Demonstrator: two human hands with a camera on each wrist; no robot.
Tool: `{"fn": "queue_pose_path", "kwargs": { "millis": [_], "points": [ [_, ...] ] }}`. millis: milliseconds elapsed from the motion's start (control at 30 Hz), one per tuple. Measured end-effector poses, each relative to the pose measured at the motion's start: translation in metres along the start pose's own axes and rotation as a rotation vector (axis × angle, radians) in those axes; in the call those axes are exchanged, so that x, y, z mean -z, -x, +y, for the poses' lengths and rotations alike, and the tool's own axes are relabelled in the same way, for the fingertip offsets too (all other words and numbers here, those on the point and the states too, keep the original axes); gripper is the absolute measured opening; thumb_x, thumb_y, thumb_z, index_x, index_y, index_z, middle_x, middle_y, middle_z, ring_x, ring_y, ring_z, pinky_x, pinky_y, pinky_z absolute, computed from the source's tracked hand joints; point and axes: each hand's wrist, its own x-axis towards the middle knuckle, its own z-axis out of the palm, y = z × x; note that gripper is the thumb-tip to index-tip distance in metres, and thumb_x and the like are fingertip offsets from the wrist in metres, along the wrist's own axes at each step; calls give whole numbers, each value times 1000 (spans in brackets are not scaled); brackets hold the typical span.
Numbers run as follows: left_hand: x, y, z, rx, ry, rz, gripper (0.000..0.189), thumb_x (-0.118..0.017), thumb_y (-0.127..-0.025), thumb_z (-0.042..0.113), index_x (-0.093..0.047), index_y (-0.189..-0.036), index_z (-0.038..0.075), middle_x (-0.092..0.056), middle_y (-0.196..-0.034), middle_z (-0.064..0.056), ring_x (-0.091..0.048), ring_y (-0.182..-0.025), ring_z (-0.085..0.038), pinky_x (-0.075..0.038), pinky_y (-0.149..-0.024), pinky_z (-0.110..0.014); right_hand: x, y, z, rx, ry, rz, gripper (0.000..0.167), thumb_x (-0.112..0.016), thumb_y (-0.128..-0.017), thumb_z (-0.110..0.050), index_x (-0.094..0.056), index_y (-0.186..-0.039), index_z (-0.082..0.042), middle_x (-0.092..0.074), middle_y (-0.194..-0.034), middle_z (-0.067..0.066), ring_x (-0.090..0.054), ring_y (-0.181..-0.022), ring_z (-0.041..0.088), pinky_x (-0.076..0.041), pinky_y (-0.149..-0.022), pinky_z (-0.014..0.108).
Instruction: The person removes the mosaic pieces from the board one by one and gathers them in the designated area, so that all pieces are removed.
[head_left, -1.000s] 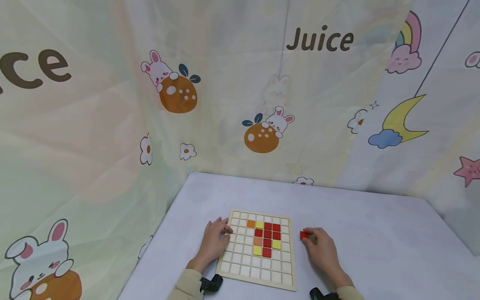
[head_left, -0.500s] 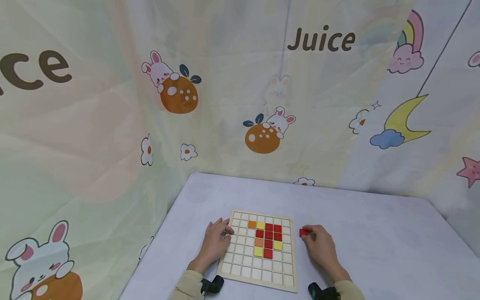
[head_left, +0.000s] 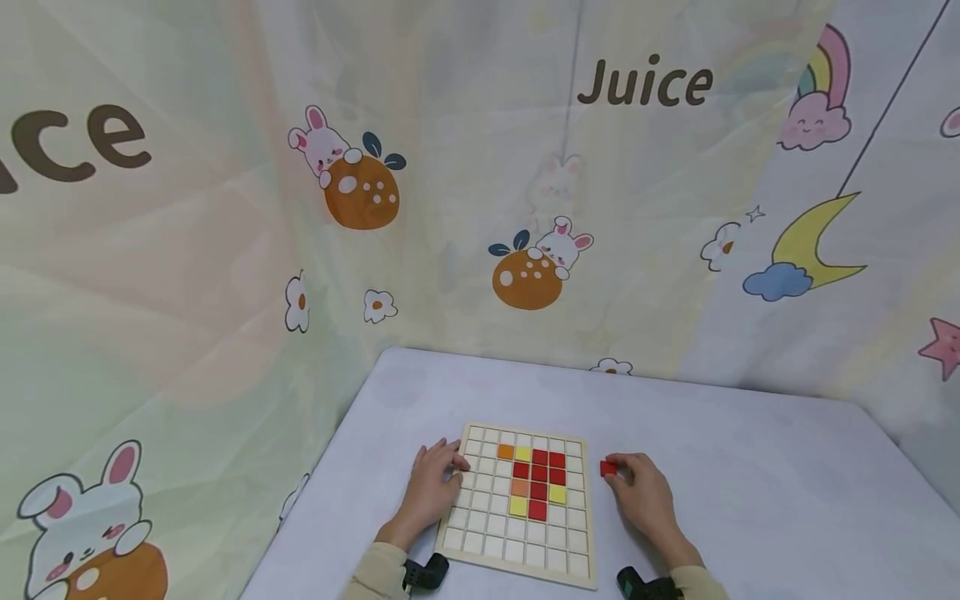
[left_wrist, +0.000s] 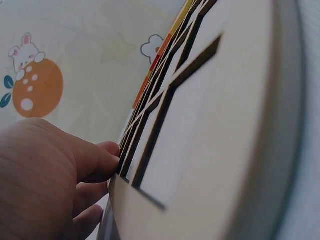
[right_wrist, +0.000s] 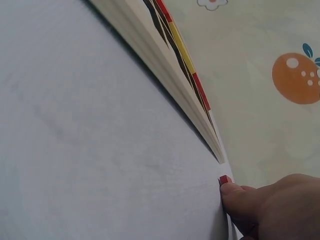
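A pale wooden grid board lies on the table, its shallow square cells mostly bare. Red, yellow and orange square tiles, such as the red tile, fill a cluster in its upper middle. My left hand rests at the board's left edge; in the left wrist view its fingertips touch the frame. To the right of the board, my right hand pinches a small red square tile between thumb and fingers. That tile shows just past the thumb tip in the right wrist view, close to the tabletop.
A white-covered table extends right of the hands, with its back edge against a printed curtain of rabbits, oranges and flowers. Black wrist cameras, such as the left one, sit near the board's lower corners.
Little differs. The right hand with its red tile rises slightly, then lowers again beside the board. The left hand stays at the left edge, and the head view shifts slightly.
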Motion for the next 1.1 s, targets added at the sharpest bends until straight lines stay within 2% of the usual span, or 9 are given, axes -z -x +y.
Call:
{"fn": "queue_pose_path", "kwargs": {
  "millis": [267, 600, 867, 1100],
  "points": [
    [-3, -3, 1, -14, -5, -8, 21, -62, -86, 0, -64, -87, 21, -55, -138, -17, -39, -137, -40, -12, -116, -62, 3, 2, 1, -20, -7, 15, 31, -70, -86, -6, -67, -117, 0, -59, -115, 20, -57, -111, 38, -48, -93, 55],
    [2, -2, 3, -15, 2, -2, 21, -61, -86, 0, -64, -87, 21, -56, -137, -15, -39, -137, -39, -12, -116, -61, 2, 2, -2, -25, -40, 6, 32, -68, -89, -7, -65, -120, 0, -58, -118, 19, -55, -115, 37, -47, -98, 55],
    [1, 0, 1, 0, 2, 1, 21, -61, -87, 1, -64, -86, 22, -56, -137, -15, -39, -138, -39, -12, -116, -61, -1, 5, -2, -26, -59, 34, 34, -70, -87, -7, -65, -119, 0, -60, -119, 20, -55, -115, 38, -47, -98, 56],
    [1, 0, 0, 1, -3, 0, 21, -61, -87, 1, -64, -86, 22, -56, -137, -14, -39, -138, -38, -12, -116, -61, 2, 8, -10, -67, -92, 66, 30, -65, -90, -10, -65, -118, -2, -60, -117, 18, -55, -111, 35, -47, -96, 53]
  ]
}}
